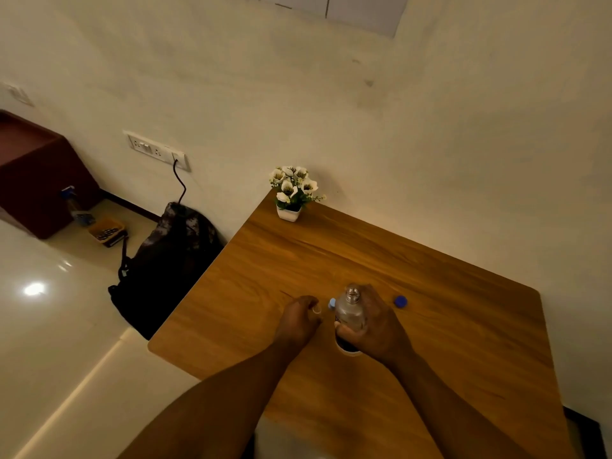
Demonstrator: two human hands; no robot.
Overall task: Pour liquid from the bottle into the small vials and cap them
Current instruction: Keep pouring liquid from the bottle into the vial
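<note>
Gripping the open, slippery-looking bottle point(350, 313) mid-body, the right hand point(374, 323) wraps it; the left hand point(298, 321) pinches a tiny, light vial point(316, 309).

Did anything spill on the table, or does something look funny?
No spill shows on the table. The bottle in the right hand is open, and its blue cap lies loose nearby. Nothing else stands out.
</note>
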